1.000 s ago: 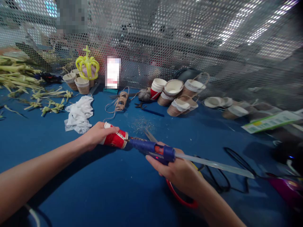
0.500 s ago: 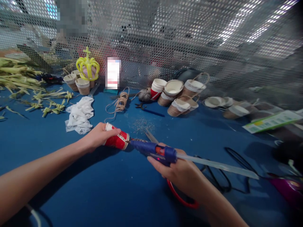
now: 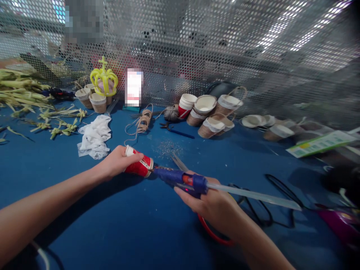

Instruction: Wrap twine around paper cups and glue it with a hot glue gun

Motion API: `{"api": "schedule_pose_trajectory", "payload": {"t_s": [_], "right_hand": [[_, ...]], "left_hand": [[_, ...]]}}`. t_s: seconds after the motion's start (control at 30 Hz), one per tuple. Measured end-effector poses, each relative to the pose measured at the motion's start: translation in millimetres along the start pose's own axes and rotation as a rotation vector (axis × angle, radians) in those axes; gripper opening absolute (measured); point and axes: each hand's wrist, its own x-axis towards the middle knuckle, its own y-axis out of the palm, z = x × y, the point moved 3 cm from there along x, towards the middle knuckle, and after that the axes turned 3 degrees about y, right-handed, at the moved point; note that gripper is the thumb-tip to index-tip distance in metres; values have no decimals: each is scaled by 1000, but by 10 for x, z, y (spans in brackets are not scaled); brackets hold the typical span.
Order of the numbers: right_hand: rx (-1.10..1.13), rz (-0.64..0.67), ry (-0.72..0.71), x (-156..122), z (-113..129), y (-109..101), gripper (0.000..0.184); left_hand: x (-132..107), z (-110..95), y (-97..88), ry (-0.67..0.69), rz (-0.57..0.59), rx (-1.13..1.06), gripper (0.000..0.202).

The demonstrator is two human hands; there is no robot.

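My left hand (image 3: 116, 163) is closed round a red and white paper cup (image 3: 138, 165), tilted on its side with its base end to the right. In my right hand (image 3: 209, 202) is a blue hot glue gun (image 3: 180, 178), its tip at the cup's base end. A long clear glue stick (image 3: 253, 195) sticks out of the gun's back. Scissors with red handles (image 3: 215, 234) lie on the table beneath my right hand, partly hidden by it; their blades (image 3: 179, 163) show beyond the gun.
Twine-wrapped cups (image 3: 210, 126) and a stack of paper cups (image 3: 188, 103) stand at the back, near pliers (image 3: 178, 130) and a twine bundle (image 3: 144, 120). White lace cloth (image 3: 96, 137) lies left. A black cord (image 3: 281, 187) runs on the right. A perforated metal screen (image 3: 168, 45) borders the table.
The glue gun and my right hand have shifted very slightly left, with the tip a little lower at the cup's base end. The left hand and cup stay almost still.
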Motion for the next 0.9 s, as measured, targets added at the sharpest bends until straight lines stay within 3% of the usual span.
{"api": "schedule_pose_trajectory", "payload": {"t_s": [0.1, 0.47, 0.9], "right_hand": [[-48, 2, -101, 15, -7, -27, 32], [-98, 85, -154, -25, -39, 25, 37], [-79, -72, -192, 67, -49, -27, 37]], "left_hand": [[-11, -8, 7, -2, 15, 8, 30], [-18, -14, -5, 27, -2, 82, 30], [-43, -89, 7, 93, 37, 152, 29]]}}
